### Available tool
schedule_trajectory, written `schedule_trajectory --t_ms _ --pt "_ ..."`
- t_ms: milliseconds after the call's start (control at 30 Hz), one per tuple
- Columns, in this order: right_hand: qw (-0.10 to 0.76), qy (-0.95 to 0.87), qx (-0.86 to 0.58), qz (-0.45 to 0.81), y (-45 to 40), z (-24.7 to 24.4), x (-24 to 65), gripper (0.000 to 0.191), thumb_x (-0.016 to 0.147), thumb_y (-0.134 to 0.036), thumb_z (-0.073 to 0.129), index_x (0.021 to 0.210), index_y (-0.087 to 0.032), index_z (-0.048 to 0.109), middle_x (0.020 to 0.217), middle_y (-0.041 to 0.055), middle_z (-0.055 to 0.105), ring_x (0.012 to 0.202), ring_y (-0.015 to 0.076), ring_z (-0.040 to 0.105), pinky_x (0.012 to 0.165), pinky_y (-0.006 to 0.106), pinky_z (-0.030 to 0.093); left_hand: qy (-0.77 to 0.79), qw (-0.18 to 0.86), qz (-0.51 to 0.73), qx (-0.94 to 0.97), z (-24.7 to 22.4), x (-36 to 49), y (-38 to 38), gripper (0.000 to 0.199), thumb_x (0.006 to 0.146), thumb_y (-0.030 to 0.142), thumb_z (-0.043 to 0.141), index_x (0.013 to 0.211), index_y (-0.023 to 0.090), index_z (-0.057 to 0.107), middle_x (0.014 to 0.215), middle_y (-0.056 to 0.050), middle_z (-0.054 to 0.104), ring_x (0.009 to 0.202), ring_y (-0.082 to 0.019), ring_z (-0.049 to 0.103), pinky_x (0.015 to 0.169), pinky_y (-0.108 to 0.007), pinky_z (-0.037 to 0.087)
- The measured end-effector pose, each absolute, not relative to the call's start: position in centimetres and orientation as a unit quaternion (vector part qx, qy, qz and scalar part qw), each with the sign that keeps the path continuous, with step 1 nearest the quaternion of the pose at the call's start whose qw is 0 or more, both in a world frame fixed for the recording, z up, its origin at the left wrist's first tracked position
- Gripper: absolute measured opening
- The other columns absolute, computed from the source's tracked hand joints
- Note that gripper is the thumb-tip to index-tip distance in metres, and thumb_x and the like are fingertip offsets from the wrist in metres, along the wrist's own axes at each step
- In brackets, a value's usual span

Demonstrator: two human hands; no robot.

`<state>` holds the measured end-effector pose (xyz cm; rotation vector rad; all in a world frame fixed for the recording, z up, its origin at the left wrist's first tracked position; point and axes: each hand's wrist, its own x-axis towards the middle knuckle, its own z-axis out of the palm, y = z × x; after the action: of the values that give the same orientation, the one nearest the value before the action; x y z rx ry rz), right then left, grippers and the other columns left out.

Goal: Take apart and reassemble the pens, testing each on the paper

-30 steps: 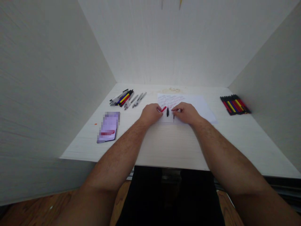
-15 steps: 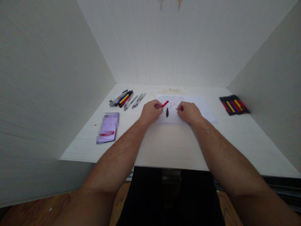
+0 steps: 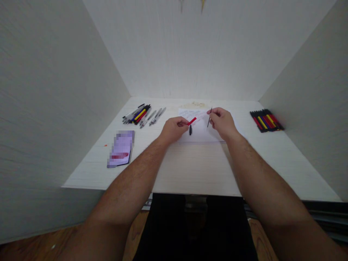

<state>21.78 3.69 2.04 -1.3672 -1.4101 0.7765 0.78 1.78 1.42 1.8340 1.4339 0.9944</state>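
A short red tube [image 3: 191, 121] is pinched between the fingertips of my left hand [image 3: 175, 129], over the left part of the white paper [image 3: 206, 135]. My right hand [image 3: 221, 121] holds a thin dark refill [image 3: 209, 117] nearly upright above the paper's right part. Between the hands, a small black cap-like piece [image 3: 190, 130] lies on the paper close to my left fingertips. Handwritten lines cover the upper part of the paper.
Mixed pens [image 3: 137, 114] lie in a pile at the back left, with clear pens [image 3: 157, 116] beside them. A phone [image 3: 121, 148] lies at the left. Black-capped coloured pens [image 3: 266, 120] sit in a row at the right. Walls enclose the table [image 3: 195, 166].
My right hand has lifted and turned, and the thin refill now shows at more of its length, nearly upright. The view has shifted slightly. My left hand still holds the red tube.
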Motion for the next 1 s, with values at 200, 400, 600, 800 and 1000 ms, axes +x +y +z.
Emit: schedule_trajectory --t_ms 200,400,600,800,1000 --pt "0.617 -0.477 -0.475 0.408 3.5 2.7 21.6 0.015 0.075 -0.034 0.06 0.079 -0.022 0.05 0.069 -0.0038 0.051 0.051 0.0062 0.045 0.041 0.018 0.026 0.527 0.365 0.372 0.672 1.9 0.9 1.3 0.019 0.071 0.024 0.065 0.085 0.016 0.073 0.07 -0.001 0.067 0.057 -0.01 0.051 0.053 -0.024 0.038" --pt "0.629 -0.472 -0.475 0.395 3.7 2.4 21.5 0.015 0.075 -0.033 0.06 0.078 -0.022 0.049 0.074 -0.0024 0.057 0.052 0.0058 0.046 0.04 0.017 0.027 0.526 0.375 0.367 0.669 2.3 1.0 1.0 0.018 0.07 0.024 0.065 0.083 0.016 0.074 0.069 -0.002 0.066 0.054 -0.009 0.048 0.05 -0.023 0.035" --pt "0.633 -0.478 -0.463 0.396 3.4 2.4 21.1 0.014 0.076 -0.03 0.062 0.077 -0.021 0.051 0.075 -0.0021 0.06 0.05 0.0052 0.044 0.041 0.018 0.027 0.532 0.413 0.362 0.644 2.0 0.9 1.3 0.022 0.07 0.027 0.068 0.087 0.016 0.075 0.069 -0.002 0.068 0.053 -0.009 0.049 0.05 -0.023 0.035" --pt "0.616 -0.498 -0.437 0.426 3.0 2.4 20.6 0.013 0.073 -0.029 0.068 0.076 -0.02 0.059 0.067 -0.0016 0.061 0.048 0.006 0.045 0.041 0.019 0.027 0.505 0.437 0.354 0.655 1.7 0.6 1.7 0.024 0.069 0.03 0.069 0.086 0.015 0.077 0.068 -0.003 0.067 0.056 -0.01 0.05 0.051 -0.024 0.036" --pt "0.576 -0.524 -0.422 0.465 2.4 2.2 20.2 0.011 0.071 -0.027 0.072 0.069 -0.018 0.064 0.06 -0.0012 0.059 0.047 0.0062 0.043 0.041 0.02 0.027 0.466 0.478 0.37 0.646 1.7 0.6 1.7 0.021 0.069 0.027 0.069 0.083 0.014 0.075 0.068 -0.003 0.067 0.057 -0.01 0.052 0.055 -0.025 0.039"
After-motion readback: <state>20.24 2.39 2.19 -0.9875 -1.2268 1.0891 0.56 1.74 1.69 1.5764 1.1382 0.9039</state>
